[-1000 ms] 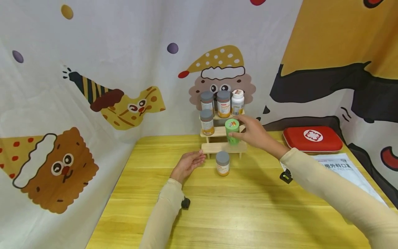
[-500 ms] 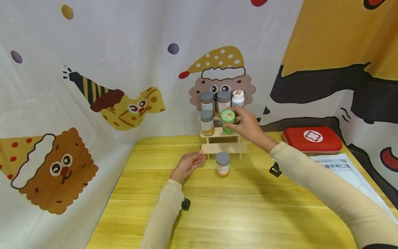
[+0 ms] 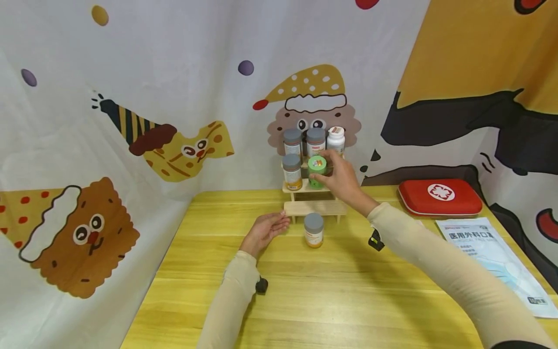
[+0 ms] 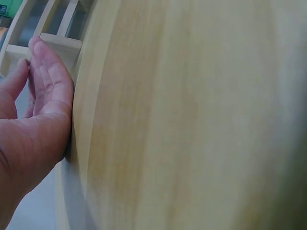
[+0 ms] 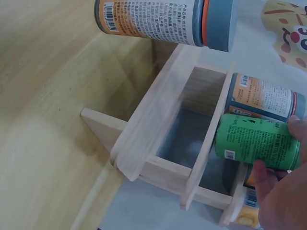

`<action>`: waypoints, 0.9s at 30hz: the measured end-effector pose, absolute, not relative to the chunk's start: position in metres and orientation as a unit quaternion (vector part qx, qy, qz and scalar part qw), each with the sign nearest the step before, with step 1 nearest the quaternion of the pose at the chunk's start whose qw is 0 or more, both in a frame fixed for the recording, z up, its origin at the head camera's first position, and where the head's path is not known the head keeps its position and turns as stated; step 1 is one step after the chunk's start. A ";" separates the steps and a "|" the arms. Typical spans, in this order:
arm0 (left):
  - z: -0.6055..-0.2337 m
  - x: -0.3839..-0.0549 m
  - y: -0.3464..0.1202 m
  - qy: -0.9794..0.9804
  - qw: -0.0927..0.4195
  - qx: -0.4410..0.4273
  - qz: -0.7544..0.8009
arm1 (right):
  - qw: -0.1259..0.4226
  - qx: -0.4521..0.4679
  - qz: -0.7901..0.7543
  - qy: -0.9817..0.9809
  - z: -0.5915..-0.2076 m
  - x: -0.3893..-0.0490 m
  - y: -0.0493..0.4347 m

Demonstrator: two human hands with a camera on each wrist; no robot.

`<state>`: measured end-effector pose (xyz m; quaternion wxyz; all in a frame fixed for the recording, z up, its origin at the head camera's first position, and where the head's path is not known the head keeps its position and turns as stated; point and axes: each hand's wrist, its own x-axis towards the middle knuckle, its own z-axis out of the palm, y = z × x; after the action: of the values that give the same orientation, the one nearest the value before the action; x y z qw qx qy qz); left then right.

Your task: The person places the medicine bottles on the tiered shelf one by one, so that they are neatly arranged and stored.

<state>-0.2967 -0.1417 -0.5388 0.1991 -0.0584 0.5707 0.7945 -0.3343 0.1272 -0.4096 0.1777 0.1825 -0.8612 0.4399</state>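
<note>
My right hand (image 3: pixel 342 178) pinches a green jar (image 3: pixel 317 170) between thumb and fingers. The jar stands upright at the middle step of a small wooden tiered rack (image 3: pixel 315 208), right of a grey-capped jar (image 3: pixel 292 172). In the right wrist view the green jar (image 5: pixel 256 139) sits close to that step, its cap end partly covered by fingers. My left hand (image 3: pixel 266 231) lies at the left end of the bottom step, fingers fairly straight, fingertips (image 4: pixel 38 45) touching or nearly touching the wood. Another grey-capped jar (image 3: pixel 314 230) stands on the table before the rack.
On the top step are two grey-capped jars, one at the left (image 3: pixel 293 143) and one in the middle (image 3: pixel 316 140), plus a white bottle (image 3: pixel 336 139). To the right lie a red first-aid case (image 3: pixel 440 197) and a mask packet (image 3: pixel 497 264). A printed curtain (image 3: pixel 183 63) hangs behind.
My right hand has carried the green jar back and left, from above the bottom step to the middle step. The left hand has stayed at the rack's end.
</note>
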 end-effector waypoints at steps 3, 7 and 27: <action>-0.538 -0.296 -0.142 0.572 0.198 -0.057 0.794 | 0.175 0.175 0.439 -0.864 -0.412 -0.334 0.126; -0.537 -0.295 -0.142 0.572 0.197 -0.057 0.794 | 0.177 0.159 0.439 -0.866 -0.413 -0.334 0.126; -0.538 -0.296 -0.143 0.571 0.201 -0.058 0.794 | 0.170 0.095 0.446 -0.874 -0.415 -0.336 0.119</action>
<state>-0.2958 -0.1425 -0.5378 0.2014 -0.0577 0.5711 0.7937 -0.3359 0.1191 -0.4150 0.1699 0.0950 -0.8735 0.4462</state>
